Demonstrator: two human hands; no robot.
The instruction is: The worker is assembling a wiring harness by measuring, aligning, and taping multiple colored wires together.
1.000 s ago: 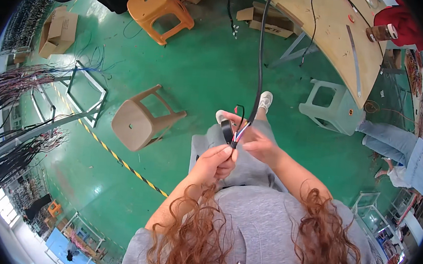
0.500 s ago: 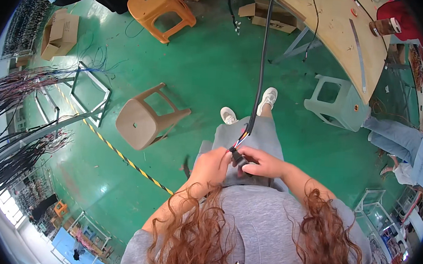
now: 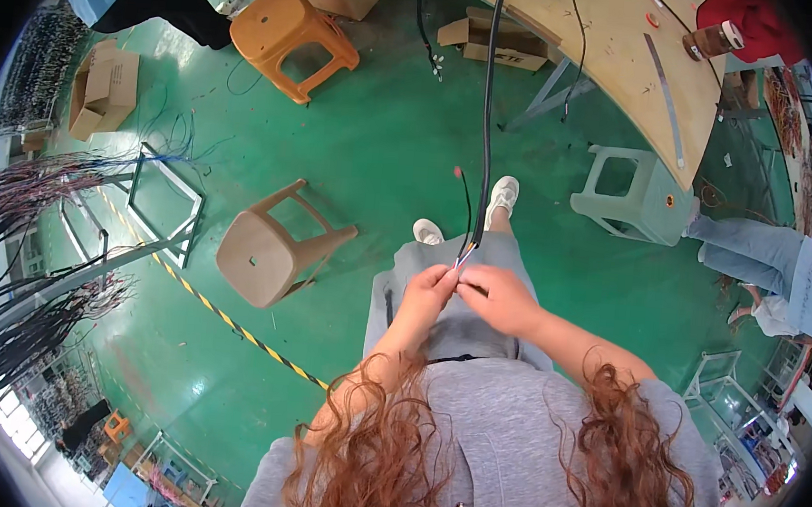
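I see both hands meet in front of my lap, above the grey trousers. My left hand (image 3: 430,289) is curled, fingertips pinched on the lower end of the black cable (image 3: 485,117). My right hand (image 3: 501,299) is closed loosely around the same end, touching the left hand; I cannot tell how tightly it grips. Short coloured wire ends (image 3: 464,254) stick out of the cable's sheath just above the fingers.

The black cable runs straight up from my hands to the top edge of the view, passing over the green floor (image 3: 376,146) and the edge of the wooden workbench (image 3: 622,51). A thinner black wire with a red tip (image 3: 458,174) hangs just left of it.

My white shoes (image 3: 502,196) are on the floor beyond my knees. A tan plastic stool (image 3: 268,252) lies tipped to my left; an orange stool (image 3: 290,35) stands further off. A pale green stool (image 3: 632,190) stands to my right under the bench, beside another person's legs in jeans (image 3: 759,253). Wire bundles (image 3: 20,195) hang on racks at the far left.
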